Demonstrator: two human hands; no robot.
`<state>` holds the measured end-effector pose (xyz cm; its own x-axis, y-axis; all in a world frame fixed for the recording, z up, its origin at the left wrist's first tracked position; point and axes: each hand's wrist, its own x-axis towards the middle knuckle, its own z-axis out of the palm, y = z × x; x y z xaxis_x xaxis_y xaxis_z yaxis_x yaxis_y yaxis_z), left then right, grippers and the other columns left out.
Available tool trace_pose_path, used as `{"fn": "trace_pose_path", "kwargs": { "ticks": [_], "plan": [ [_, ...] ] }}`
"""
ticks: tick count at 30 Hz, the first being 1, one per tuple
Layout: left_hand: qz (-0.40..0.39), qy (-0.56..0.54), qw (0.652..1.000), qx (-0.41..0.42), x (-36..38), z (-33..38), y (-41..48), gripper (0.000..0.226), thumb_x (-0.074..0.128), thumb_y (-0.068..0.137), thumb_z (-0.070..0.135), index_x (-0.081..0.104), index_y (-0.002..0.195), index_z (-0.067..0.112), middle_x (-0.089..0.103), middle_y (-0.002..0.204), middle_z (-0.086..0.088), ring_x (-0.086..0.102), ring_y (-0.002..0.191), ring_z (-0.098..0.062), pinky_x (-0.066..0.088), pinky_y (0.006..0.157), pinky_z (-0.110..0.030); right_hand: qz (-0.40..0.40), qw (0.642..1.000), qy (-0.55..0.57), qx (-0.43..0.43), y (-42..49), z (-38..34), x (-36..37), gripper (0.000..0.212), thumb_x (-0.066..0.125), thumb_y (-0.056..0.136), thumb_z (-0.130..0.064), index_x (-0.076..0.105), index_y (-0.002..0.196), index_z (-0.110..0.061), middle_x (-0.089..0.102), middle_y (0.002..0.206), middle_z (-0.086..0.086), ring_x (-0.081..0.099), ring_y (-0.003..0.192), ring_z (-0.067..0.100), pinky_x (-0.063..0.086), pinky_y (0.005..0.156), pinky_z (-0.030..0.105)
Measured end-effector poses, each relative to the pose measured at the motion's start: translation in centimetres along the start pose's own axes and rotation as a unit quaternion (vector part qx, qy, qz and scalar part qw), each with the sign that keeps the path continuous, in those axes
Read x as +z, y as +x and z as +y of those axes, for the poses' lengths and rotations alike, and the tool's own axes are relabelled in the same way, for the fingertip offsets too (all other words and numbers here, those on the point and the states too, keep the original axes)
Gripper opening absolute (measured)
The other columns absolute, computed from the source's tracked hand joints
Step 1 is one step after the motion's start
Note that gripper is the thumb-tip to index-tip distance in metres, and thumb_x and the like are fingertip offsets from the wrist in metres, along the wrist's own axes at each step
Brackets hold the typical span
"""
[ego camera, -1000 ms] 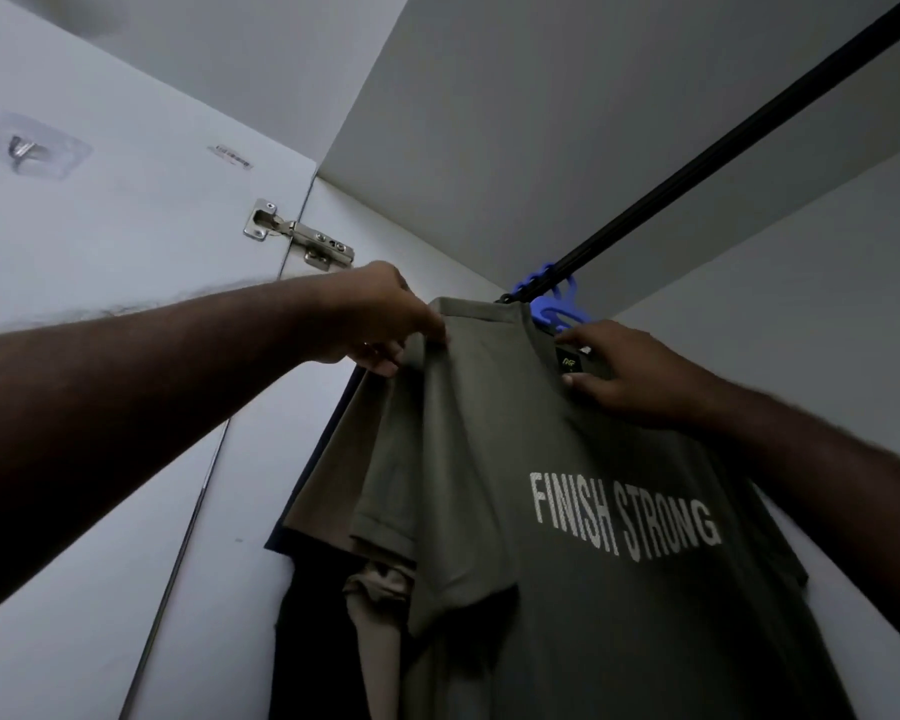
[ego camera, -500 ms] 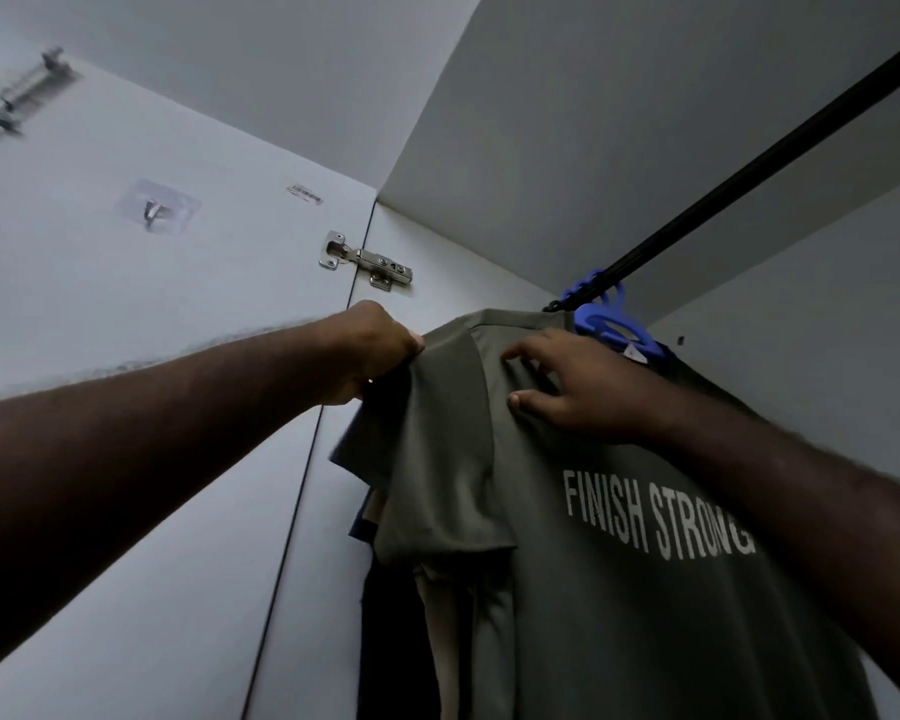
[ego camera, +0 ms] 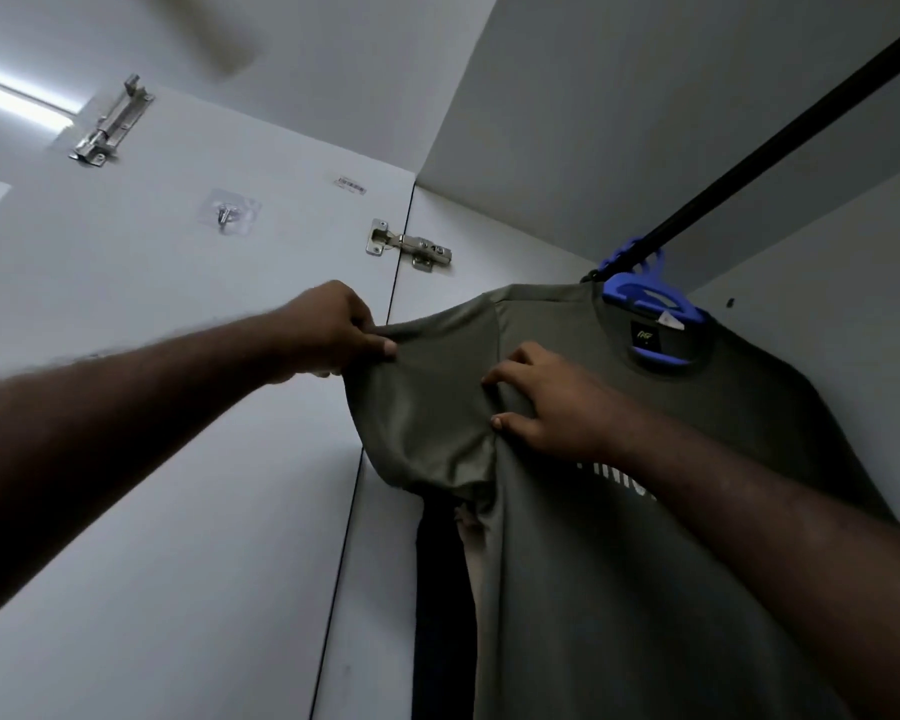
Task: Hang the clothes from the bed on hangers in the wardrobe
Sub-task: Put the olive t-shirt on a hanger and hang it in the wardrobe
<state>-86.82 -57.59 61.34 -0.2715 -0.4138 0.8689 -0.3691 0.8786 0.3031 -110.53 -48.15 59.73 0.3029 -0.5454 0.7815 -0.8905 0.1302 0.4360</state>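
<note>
Moved off collar (ego camera: pixel 661 374), right hand (ego camera: pixel 552 402) lies flat on shirt (ego camera: pixel 645 537); left hand (ego camera: pixel 328 330) pinches sleeve (ego camera: pixel 427 407) near hinge (ego camera: pixel 411 249).

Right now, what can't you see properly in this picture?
Head view:
- White words on the green T-shirt: mostly covered by the right arm.
- Blue hanger: its arms are hidden inside the shirt.
- Dark and beige clothes behind: mostly hidden by the shirt, cut off at the bottom edge.
- Door sticker: too small to read.
</note>
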Motion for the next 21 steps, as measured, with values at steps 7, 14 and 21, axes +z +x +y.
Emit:
{"fn": "trace_pose_path", "kwargs": {
  "ticks": [7,14,21],
  "plan": [
    [0.026,-0.117,0.993,-0.002,-2.1,1.3,-2.2,0.020,0.080,0.079,0.018,0.066,0.077,0.003,0.056,0.051,-0.001,0.049,0.049,-0.010,0.043,0.048,-0.020,-0.034,0.985,0.160,0.053,0.2,0.6,0.4,0.042,0.059,0.093,-0.048,0.062,0.121,-0.018,0.057,0.105,0.004,0.057,0.098,0.019,0.039,0.082,0.025],
    [-0.033,-0.178,0.971,0.157,4.4,7.3,-5.5,0.014,0.076,0.082,0.010,0.068,0.086,-0.001,0.064,0.065,-0.005,0.057,0.057,-0.010,0.044,0.049,-0.018,-0.119,0.787,0.572,0.199,-0.5,1.2,-2.9,0.097,0.025,0.074,-0.089,0.064,0.117,-0.011,0.065,0.107,0.006,0.062,0.096,0.020,0.048,0.083,0.036],
    [-0.034,-0.089,0.965,0.245,11.6,8.7,-8.5,0.020,0.068,0.089,0.024,0.066,0.109,0.020,0.058,0.092,0.014,0.055,0.080,0.011,0.044,0.069,-0.006,-0.076,0.846,0.505,0.150,-2.6,2.4,-5.4,0.017,0.060,0.091,-0.019,0.065,0.096,-0.003,0.068,0.089,0.010,0.064,0.083,0.024,0.052,0.075,0.036]
  ]
}}
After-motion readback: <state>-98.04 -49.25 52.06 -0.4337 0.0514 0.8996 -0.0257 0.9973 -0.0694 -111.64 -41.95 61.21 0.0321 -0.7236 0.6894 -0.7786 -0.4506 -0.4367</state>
